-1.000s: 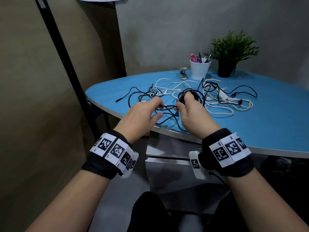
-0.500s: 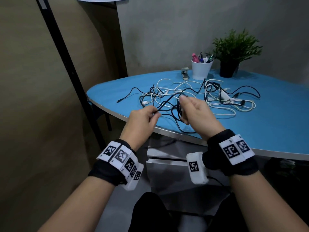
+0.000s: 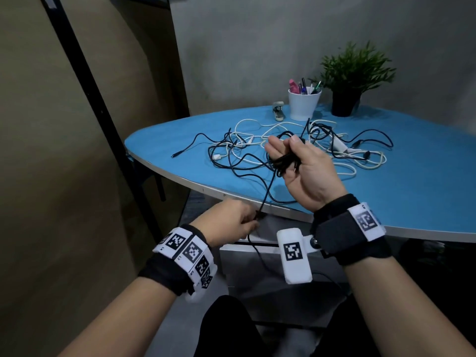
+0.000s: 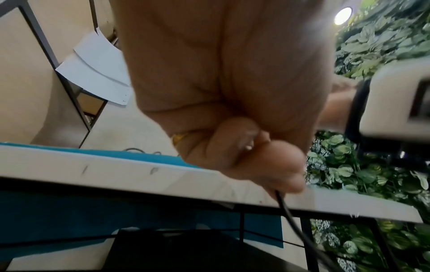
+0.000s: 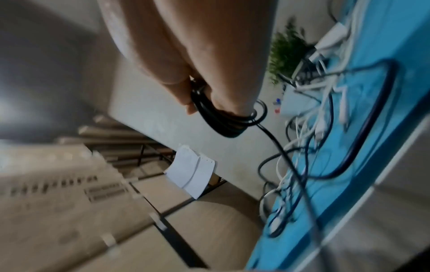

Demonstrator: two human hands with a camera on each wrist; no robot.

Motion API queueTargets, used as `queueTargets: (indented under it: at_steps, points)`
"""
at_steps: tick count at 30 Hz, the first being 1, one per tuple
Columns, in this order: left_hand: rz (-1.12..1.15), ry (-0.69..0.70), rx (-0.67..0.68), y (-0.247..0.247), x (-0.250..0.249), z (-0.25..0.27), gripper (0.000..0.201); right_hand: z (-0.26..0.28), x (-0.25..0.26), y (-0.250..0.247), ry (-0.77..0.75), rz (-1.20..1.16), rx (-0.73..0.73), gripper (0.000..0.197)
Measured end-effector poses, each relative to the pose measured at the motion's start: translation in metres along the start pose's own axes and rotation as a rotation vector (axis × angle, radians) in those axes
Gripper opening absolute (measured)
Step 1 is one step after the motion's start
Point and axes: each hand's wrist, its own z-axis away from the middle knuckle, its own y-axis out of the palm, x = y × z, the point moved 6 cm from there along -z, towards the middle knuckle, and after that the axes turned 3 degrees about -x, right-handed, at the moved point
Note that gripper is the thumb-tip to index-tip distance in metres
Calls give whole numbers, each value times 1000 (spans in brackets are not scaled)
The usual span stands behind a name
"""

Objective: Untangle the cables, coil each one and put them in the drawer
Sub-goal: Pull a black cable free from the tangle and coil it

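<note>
My right hand [image 3: 296, 161] is raised over the blue table [image 3: 412, 189], palm turned toward me. A black cable coil [image 3: 284, 161] is looped around its fingers and the thumb holds it there; the right wrist view shows the coil [image 5: 216, 117] clamped between thumb and fingers. From the coil a black cable [image 3: 268, 191] runs down taut to my left hand [image 3: 231, 220], which pinches it just below the table's front edge. In the left wrist view the cable [image 4: 288, 211] leaves the curled fingers [image 4: 244, 156] and hangs down. A tangle of black and white cables [image 3: 247, 150] lies on the table behind.
A white pen cup [image 3: 304, 104], a potted plant [image 3: 347, 81] and a small stapler [image 3: 278, 110] stand at the table's back. A grey drawer unit [image 3: 244, 266] sits under the table in front of my knees. A black metal post [image 3: 103, 119] leans at the left.
My left hand has dropped below the table edge and come toward me, drawing the black cable taut. My right hand has lifted and turned palm up with the coil on its fingers.
</note>
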Motion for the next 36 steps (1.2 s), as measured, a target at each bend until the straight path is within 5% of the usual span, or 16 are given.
queueTargets:
  at_steps: [5, 10, 14, 18, 22, 27, 32, 36]
  points:
    - [164, -44, 102, -15, -4, 5, 26, -3, 8, -5, -289, 934, -2, 25]
    - [370, -76, -278, -63, -1, 5, 12, -1, 6, -4, -298, 1298, 116, 19]
    - [632, -107, -623, -83, 4, 5, 10, 4, 3, 2, -191, 1212, 208, 23]
    - [737, -121, -753, -83, 2, 0, 14, 11, -2, 11, -143, 964, 300, 30]
    - [749, -85, -667, -77, -4, -3, 14, 15, -2, 13, -56, 626, 291, 25]
    - [828, 17, -507, -69, -9, -5, 52, 17, -1, 19, 11, 379, 280, 23]
    - [995, 90, -445, -69, -17, -3, 24, 15, 1, 15, -21, 365, 276, 21]
    - [983, 67, -514, -71, -13, -5, 15, 10, 7, 8, -125, 598, 273, 20]
